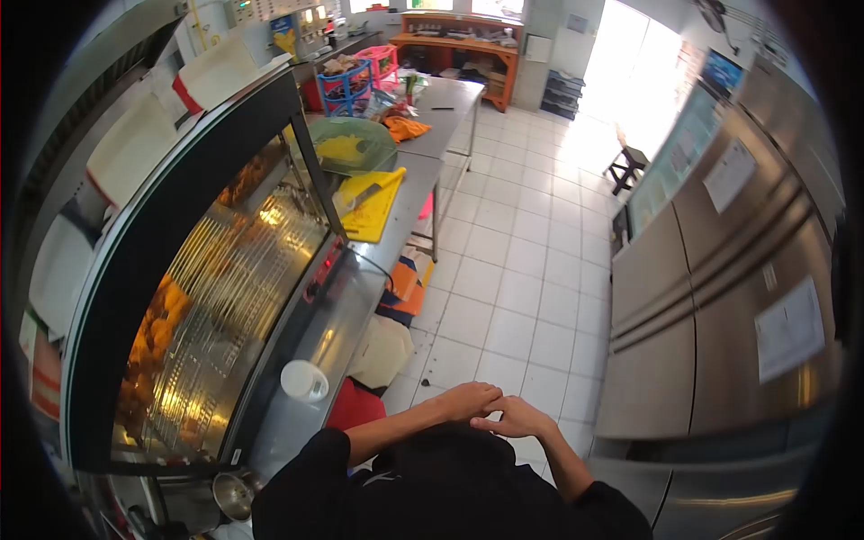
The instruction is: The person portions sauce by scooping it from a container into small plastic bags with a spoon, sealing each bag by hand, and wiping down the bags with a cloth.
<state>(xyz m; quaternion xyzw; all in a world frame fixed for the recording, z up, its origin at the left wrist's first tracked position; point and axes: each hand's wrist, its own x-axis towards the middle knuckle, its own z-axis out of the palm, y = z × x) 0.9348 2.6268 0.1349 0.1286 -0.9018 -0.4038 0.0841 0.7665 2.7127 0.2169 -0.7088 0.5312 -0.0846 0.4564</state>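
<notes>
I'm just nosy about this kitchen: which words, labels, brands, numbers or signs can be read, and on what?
No text can be read.
Upper paper on the steel doors: too blurred.
Lower paper: too blurred.
Small pale sticker: too small.
Blue-and-yellow panel: too small.

Hands (472, 401) between cabinet (243, 297) and fridge (650, 369)

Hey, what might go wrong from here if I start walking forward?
With your left hand and right hand together, a slip on the dark bits on the floor might be harder to catch. The cord at the counter's edge could snag as you pass. The knife lies bare on the board, so a careless reach might cut you.
</notes>
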